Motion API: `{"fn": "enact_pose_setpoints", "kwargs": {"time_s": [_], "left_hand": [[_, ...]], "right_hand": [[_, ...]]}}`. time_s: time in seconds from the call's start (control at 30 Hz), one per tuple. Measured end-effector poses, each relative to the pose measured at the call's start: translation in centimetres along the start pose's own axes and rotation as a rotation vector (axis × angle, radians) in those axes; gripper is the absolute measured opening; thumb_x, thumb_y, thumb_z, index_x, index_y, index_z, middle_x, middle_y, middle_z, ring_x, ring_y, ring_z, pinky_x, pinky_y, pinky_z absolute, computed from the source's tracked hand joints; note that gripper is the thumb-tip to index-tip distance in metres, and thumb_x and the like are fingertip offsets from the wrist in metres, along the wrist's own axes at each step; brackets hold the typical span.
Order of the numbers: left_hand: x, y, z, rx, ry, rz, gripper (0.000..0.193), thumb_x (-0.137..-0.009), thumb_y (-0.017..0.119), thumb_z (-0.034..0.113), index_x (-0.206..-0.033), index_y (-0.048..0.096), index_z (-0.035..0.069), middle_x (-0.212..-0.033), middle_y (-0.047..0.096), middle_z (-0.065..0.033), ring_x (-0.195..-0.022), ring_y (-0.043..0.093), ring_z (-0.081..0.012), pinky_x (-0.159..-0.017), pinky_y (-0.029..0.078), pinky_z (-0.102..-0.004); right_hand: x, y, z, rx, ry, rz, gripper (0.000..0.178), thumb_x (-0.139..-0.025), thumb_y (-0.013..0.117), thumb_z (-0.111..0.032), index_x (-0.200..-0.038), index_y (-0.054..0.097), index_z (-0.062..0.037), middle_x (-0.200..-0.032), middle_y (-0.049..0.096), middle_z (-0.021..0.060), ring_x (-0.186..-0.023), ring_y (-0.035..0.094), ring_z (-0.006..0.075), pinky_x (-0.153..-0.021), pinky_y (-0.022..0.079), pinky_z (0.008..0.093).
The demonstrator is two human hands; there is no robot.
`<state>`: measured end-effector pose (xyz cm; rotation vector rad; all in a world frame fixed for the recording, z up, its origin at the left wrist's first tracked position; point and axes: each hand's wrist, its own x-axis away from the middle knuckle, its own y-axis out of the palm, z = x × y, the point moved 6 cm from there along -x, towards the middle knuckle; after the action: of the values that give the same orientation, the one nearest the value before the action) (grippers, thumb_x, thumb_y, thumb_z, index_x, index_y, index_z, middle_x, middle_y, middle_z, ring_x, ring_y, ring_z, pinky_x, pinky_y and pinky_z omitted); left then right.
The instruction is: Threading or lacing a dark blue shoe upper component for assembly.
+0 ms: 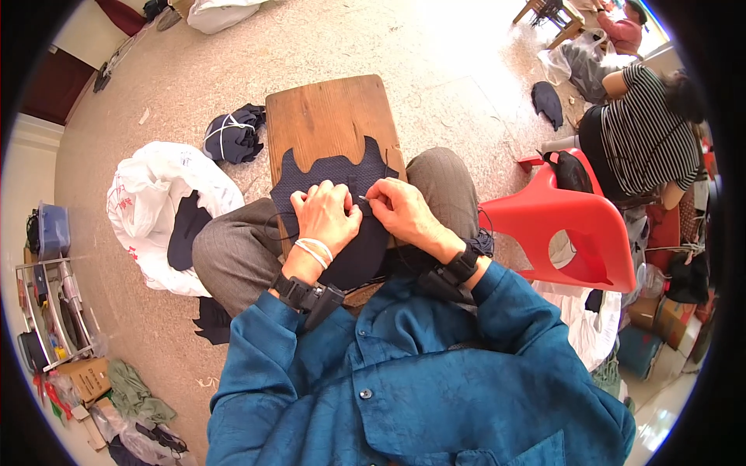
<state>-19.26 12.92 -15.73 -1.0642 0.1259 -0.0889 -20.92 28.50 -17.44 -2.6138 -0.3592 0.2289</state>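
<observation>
A navy, finely textured fabric piece (373, 159) with a notched upper edge lies across the end of a brown wooden stool (330, 105) between my knees. My left hand (328, 216) is closed, its bent fingers gripping the fabric near its middle. Just to the right, my right hand (406, 215) pinches a small, shiny, thin thing close to the fabric; its kind is too small to tell. The fingertips of both hands are a short gap apart. A dark thread loop (272, 227) shows beside my left hand.
A tied bundle of dark fabric (235, 136) and a white sack (151, 194) with dark pieces sit left of the stool. At the right stands a red plastic chair (556, 221), with a person in a striped top (649, 128) beyond. Another person (622, 31) sits farther back.
</observation>
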Motion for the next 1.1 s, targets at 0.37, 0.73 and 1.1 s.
{"fn": "enact_pose_setpoints", "kwargs": {"time_s": [0.37,0.73,1.1], "left_hand": [[-0.2,0.6,-1.2,0.122,0.047,-0.002,0.005,-0.082,0.07,0.015,-0.081,0.065,0.013,-0.078,0.061,0.0017,-0.072,0.06,-0.0163,-0.085,0.034,-0.0376],[-0.9,0.6,-1.6,0.164,-0.011,-0.059,0.015,-0.078,0.078,0.022,-0.076,0.066,0.013,-0.071,0.062,0.0027,-0.066,0.061,-0.0149,-0.078,0.036,-0.0367],[-0.5,0.2,-2.8,0.371,0.006,-0.066,0.012,-0.081,0.077,0.011,-0.089,0.072,0.005,-0.074,0.065,-0.0035,-0.064,0.061,-0.0126,-0.066,0.051,-0.027]], "right_hand": [[-0.4,0.0,-0.6,0.117,-0.095,-0.164,0.006,-0.082,0.063,-0.007,-0.079,0.063,-0.0011,-0.077,0.063,0.0171,-0.077,0.064,0.0363,-0.071,0.052,0.0452],[-0.7,0.3,-0.9,0.148,-0.107,-0.154,0.006,-0.081,0.064,-0.007,-0.079,0.065,-0.0015,-0.078,0.067,0.0184,-0.081,0.066,0.0393,-0.072,0.053,0.0465],[-1.3,0.3,-0.3,0.006,0.047,-0.269,0.009,-0.08,0.065,-0.008,-0.08,0.071,-0.0014,-0.076,0.069,0.0196,-0.074,0.07,0.0354,-0.068,0.055,0.0426]]}}
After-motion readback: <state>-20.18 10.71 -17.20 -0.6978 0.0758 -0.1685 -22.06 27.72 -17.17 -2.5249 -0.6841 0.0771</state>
